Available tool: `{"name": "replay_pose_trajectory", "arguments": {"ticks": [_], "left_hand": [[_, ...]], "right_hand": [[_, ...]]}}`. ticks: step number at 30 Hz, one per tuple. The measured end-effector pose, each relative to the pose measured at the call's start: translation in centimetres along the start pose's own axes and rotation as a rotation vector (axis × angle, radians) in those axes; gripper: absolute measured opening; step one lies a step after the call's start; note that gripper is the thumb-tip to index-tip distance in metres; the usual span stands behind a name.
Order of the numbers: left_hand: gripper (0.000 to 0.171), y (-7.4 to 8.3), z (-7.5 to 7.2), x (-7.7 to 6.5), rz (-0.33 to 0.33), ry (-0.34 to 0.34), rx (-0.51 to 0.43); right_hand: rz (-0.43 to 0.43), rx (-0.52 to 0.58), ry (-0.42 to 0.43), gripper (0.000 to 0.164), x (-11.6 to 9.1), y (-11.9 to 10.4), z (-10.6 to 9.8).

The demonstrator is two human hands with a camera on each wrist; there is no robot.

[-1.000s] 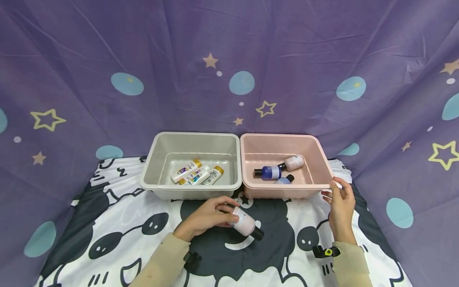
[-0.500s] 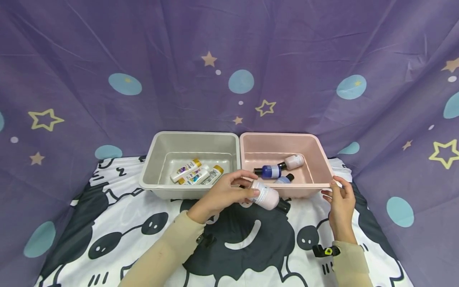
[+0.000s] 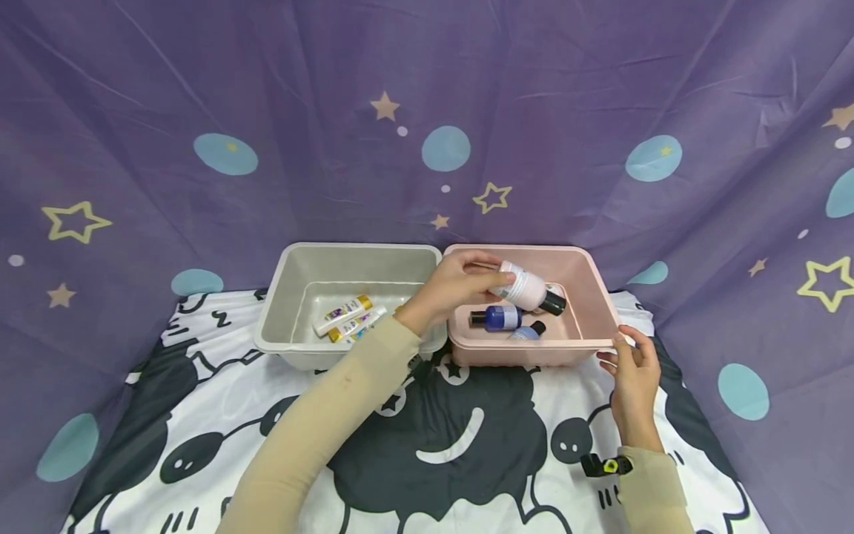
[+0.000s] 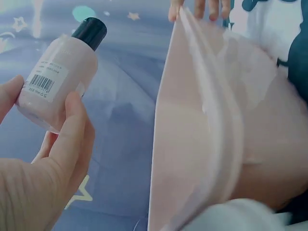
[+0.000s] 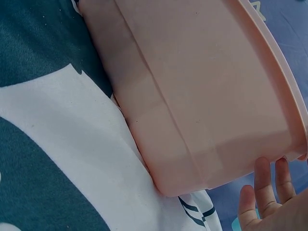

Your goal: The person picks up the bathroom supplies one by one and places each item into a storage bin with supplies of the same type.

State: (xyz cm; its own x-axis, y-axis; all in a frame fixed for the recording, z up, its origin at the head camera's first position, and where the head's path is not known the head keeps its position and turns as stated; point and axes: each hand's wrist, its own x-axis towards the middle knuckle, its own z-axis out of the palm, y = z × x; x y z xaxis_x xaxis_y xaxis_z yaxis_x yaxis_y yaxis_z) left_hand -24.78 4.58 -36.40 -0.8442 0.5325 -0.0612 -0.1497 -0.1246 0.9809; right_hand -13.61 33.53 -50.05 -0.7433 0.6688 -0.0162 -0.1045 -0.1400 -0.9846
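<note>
My left hand (image 3: 460,285) holds a pale pink bottle with a black cap (image 3: 523,285) by its base end, above the pink bin (image 3: 534,354). The bottle is tilted, its cap pointing right and down in the head view; the left wrist view shows a barcode label on the bottle (image 4: 62,77). My right hand (image 3: 635,382) grips the front right corner of the pink bin's rim. Inside that bin lie a dark blue bottle (image 3: 503,317) and a light blue bottle (image 3: 527,331). Another pink bottle there is mostly hidden behind the held one.
Left of the pink bin stands a grey bin (image 3: 363,254) with several white tubes (image 3: 340,315) with yellow caps, partly hidden by my left arm. Both bins sit on a black and white patterned cloth (image 3: 454,475). A purple curtain (image 3: 333,148) hangs behind them.
My left hand has carried the pale pink bottle up and to the right, from above the cloth in front to over the pink bin. The right hand has stayed at the rim.
</note>
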Motion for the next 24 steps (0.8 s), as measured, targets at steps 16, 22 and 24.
{"name": "replay_pose_trajectory", "arguments": {"ticks": [16, 22, 24], "left_hand": [[0.049, -1.9, 0.3, 9.2, -0.104, 0.187, 0.176], [0.041, -3.4, -0.2, 9.8, -0.134, 0.241, 0.243], [0.037, -3.7, -0.2, 10.0, -0.136, 0.267, 0.222]], "right_hand": [[-0.008, -0.022, -0.007, 0.024, 0.0, 0.2, 0.0], [-0.013, -0.031, -0.004, 0.024, 0.1, 0.2, 0.0], [-0.017, -0.026, -0.005, 0.023, 0.1, 0.1, -0.1]]}}
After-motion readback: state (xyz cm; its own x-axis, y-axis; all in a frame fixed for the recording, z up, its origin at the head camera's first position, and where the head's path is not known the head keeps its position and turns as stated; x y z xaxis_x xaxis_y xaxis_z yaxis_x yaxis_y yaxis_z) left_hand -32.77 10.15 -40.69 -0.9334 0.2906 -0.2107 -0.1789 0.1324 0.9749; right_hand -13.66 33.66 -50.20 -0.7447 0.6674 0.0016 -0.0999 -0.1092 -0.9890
